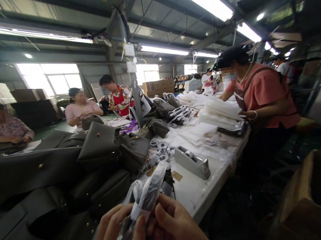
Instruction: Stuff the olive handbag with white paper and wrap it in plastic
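Observation:
A bundled strap (155, 181), wrapped in thin white film with a pale band around its middle, stands tilted between my hands. My left hand (118, 236) is closed around its left side, the thumb pressed on the band. My right hand (177, 223) pinches the lower right of the same bundle, its fingertips partly hidden behind it. Just beyond, a grey tape dispenser (192, 163) sits on the white table (192, 194). More wrapped straps (160, 148) lie in a loose heap behind the bundle. To the left, dark grey handbags (34, 168) are piled high.
A co-worker in a pink top (269, 94) stands at the right, hands at a stack of white sheets (220, 110). Several other people sit or stand across the table. A metal post (135, 91) rises mid-table. An open cardboard box (298, 199) stands at lower right.

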`<state>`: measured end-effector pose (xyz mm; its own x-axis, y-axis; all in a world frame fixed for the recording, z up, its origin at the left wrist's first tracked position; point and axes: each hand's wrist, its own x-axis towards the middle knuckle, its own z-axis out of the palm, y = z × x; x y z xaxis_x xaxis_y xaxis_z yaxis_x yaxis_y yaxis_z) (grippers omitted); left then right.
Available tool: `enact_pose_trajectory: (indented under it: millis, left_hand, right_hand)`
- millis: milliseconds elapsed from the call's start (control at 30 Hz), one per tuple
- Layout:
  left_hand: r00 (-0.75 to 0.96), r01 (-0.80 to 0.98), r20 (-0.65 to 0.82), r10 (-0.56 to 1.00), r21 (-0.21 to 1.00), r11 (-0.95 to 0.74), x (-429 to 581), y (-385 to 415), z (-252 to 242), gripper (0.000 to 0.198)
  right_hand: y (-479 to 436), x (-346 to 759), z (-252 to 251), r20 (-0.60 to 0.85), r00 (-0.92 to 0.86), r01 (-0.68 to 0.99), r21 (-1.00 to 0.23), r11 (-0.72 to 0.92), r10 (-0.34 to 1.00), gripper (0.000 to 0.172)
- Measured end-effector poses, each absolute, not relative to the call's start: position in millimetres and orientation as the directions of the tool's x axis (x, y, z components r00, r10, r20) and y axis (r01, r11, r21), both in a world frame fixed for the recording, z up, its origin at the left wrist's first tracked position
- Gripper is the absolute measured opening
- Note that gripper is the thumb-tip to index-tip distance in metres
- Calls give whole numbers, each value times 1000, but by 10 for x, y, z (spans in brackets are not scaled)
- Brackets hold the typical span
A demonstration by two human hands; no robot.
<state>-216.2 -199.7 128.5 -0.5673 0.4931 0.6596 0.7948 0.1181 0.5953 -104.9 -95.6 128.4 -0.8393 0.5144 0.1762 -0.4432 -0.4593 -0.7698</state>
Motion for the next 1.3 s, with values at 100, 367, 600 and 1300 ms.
enact_pose_trajectory:
  millis: [100, 367, 600, 1300]
  left_hand:
    - [-644, 707, 551, 530, 693, 140, -2140, -2020, 1417, 35]
    - [-671, 584, 422, 609, 807, 85, -2275, -2330, 1299, 63]
    - [-815, 371, 141, 563, 873, 318, -2217, -2571, 370, 84]
    - [-856, 293, 74, 512, 884, 363, -3351, -2394, -296, 47]
  right_hand:
    - [-1001, -1039, 1355, 178, -852, -423, -789, -446, 493, 57]
    - [-628, -992, 1117, 245, -742, -197, -970, 146, 624, 43]
    - [-427, -946, 370, 187, -561, -56, -981, 188, 807, 40]
    - [265, -909, -903, 450, -242, 581, -642, 499, 860, 40]
